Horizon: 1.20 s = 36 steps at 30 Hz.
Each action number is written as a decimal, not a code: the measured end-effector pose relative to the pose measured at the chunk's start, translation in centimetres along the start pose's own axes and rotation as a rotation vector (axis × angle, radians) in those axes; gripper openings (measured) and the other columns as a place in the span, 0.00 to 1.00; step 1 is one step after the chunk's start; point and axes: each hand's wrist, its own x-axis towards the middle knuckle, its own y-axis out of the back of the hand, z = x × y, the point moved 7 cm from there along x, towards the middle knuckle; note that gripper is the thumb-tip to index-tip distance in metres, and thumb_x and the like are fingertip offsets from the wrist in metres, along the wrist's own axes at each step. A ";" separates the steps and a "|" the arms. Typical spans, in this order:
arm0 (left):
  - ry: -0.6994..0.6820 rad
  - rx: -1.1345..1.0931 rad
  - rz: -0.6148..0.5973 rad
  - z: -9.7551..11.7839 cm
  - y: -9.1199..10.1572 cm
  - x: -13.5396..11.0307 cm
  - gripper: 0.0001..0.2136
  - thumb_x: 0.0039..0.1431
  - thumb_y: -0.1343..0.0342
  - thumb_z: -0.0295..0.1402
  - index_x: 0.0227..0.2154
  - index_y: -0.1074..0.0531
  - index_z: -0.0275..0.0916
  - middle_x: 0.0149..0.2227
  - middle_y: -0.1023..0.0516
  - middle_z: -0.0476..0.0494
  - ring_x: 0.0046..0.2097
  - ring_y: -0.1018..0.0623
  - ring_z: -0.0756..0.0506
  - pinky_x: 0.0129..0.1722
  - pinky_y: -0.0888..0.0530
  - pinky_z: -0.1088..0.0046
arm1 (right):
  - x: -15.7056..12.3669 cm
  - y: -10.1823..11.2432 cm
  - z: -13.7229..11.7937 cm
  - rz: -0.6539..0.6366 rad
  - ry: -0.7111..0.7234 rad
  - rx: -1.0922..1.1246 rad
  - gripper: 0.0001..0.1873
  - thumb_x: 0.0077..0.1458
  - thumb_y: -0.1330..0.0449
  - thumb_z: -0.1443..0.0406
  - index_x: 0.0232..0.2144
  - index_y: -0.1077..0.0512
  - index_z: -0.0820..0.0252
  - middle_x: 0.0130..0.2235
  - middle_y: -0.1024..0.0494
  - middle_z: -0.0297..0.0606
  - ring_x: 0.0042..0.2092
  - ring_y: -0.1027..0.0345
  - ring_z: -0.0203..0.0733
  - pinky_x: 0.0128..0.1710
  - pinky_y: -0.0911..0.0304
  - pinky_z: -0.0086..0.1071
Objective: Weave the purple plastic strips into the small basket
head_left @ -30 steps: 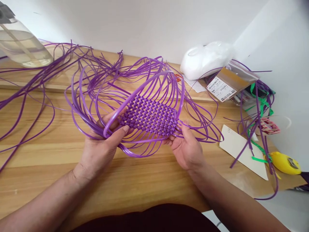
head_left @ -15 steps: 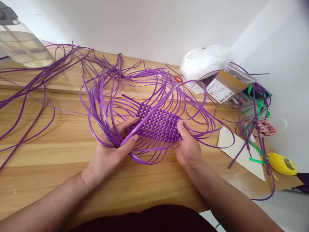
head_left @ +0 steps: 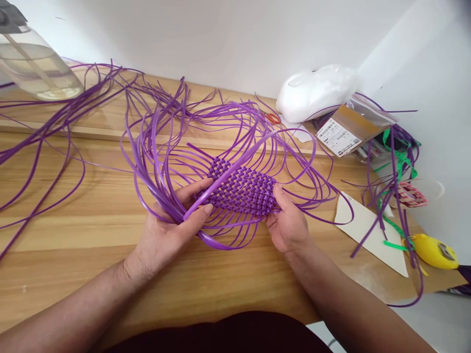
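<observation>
A purple woven mat (head_left: 241, 189) of plastic strips is held just above the wooden table (head_left: 73, 215), tilted, with long loose strips (head_left: 154, 142) looping out from every side. My left hand (head_left: 167, 230) grips its left end, thumb pressed over a wider purple strip (head_left: 235, 164) that arcs up to the right. My right hand (head_left: 289, 223) pinches the mat's right edge between thumb and fingers.
A clear water bottle (head_left: 35, 63) stands at the back left. At the back right lie a white plastic-wrapped lump (head_left: 314, 93), a labelled packet (head_left: 348, 130), green strips (head_left: 399, 159), white paper (head_left: 362, 225) and a yellow tape measure (head_left: 436, 250). Loose purple strips (head_left: 40, 132) spread over the left.
The mat has been turned and tilted, its left end swinging nearer. Both hands have moved closer together, and the loose strips have swung to the right.
</observation>
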 end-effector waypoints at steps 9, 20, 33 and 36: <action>-0.016 0.034 -0.010 -0.2 0.3 0.5 0.19 0.50 0.32 0.33 0.48 0.20 0.43 0.38 0.17 0.46 0.47 0.21 0.38 0.53 0.24 0.63 | -0.3 -0.3 -0.7 0.005 0.094 -0.006 0.17 0.53 0.33 0.55 0.42 0.22 0.58 0.49 0.19 0.38 0.52 0.25 0.47 0.49 0.26 0.40; 0.020 0.054 0.020 -0.7 0.4 0.5 0.22 0.50 0.32 0.37 0.49 0.21 0.40 0.40 0.17 0.43 0.43 0.20 0.40 0.49 0.22 0.62 | -0.4 -0.1 -0.7 0.025 0.085 -0.032 0.19 0.53 0.33 0.55 0.45 0.22 0.58 0.51 0.20 0.40 0.52 0.25 0.49 0.46 0.25 0.42; -0.066 0.117 0.015 0.1 0.8 0.9 0.19 0.50 0.32 0.33 0.47 0.20 0.42 0.46 0.18 0.43 0.49 0.20 0.39 0.53 0.24 0.65 | -0.4 -0.6 -0.7 -0.044 0.078 -0.104 0.22 0.50 0.32 0.52 0.44 0.22 0.58 0.47 0.19 0.39 0.45 0.24 0.47 0.35 0.24 0.36; -0.096 0.279 0.013 0.3 1.8 1.3 0.15 0.50 0.32 0.33 0.43 0.18 0.43 0.44 0.16 0.44 0.50 0.20 0.38 0.55 0.25 0.67 | -0.3 -0.9 -0.4 -0.173 0.043 -0.344 0.28 0.50 0.34 0.45 0.44 0.23 0.58 0.45 0.19 0.40 0.38 0.25 0.44 0.23 0.30 0.29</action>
